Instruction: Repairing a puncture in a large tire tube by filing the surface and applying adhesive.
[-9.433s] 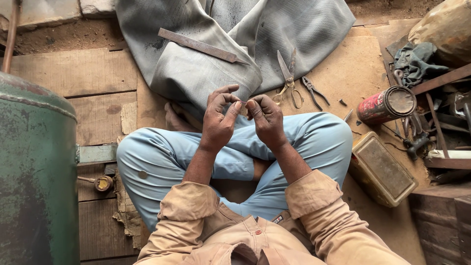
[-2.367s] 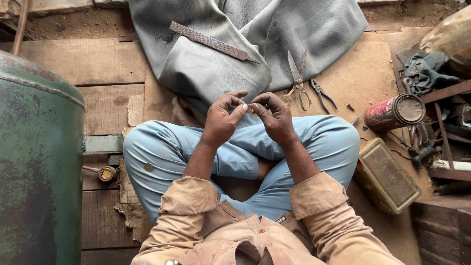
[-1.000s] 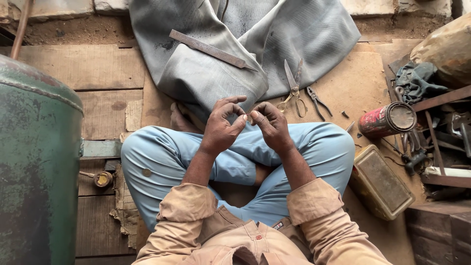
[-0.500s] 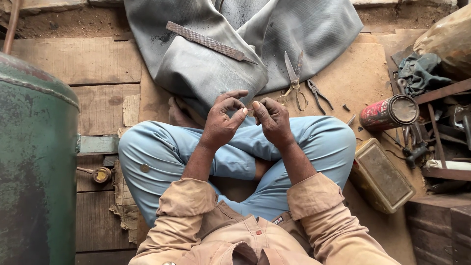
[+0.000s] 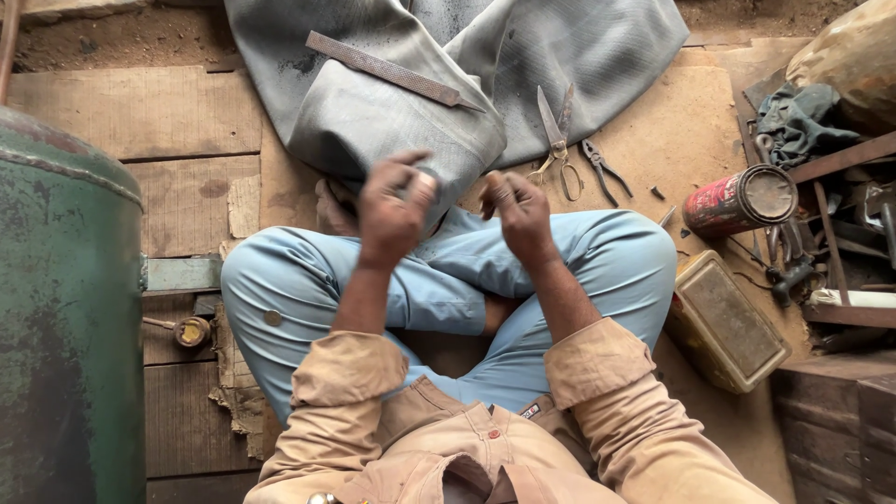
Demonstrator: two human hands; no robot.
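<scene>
Seen from above, a person sits cross-legged on a plank floor in light blue trousers and a tan shirt with the sleeves rolled up, both hands raised over the knees at the middle of the frame. The left hand (image 5: 392, 201) is blurred, its fingers curled in toward the thumb; it seems to pinch something small, but what it holds cannot be told. The right hand (image 5: 518, 210) is just beside it with a narrow gap between them, fingers likewise drawn together, and whether it grips anything cannot be told. Directly above the hands lies a folded grey cloth (image 5: 401, 121) that spreads to the top edge, with a long flat metal file (image 5: 392, 70) resting slantwise on it. Near the cloth's right edge, on bare brown board, lie scissors (image 5: 555, 140) and, just beside them, small pliers (image 5: 602, 168). Further right a red can (image 5: 737, 201) lies on its side, and below it a flat rectangular tin (image 5: 728, 322) sits close against the person's knee. A green metal drum (image 5: 61, 317) fills the left edge. A heap of tools and scrap (image 5: 821, 233) crowds the right edge. The freest floor is the planks at upper left, between drum and cloth.
</scene>
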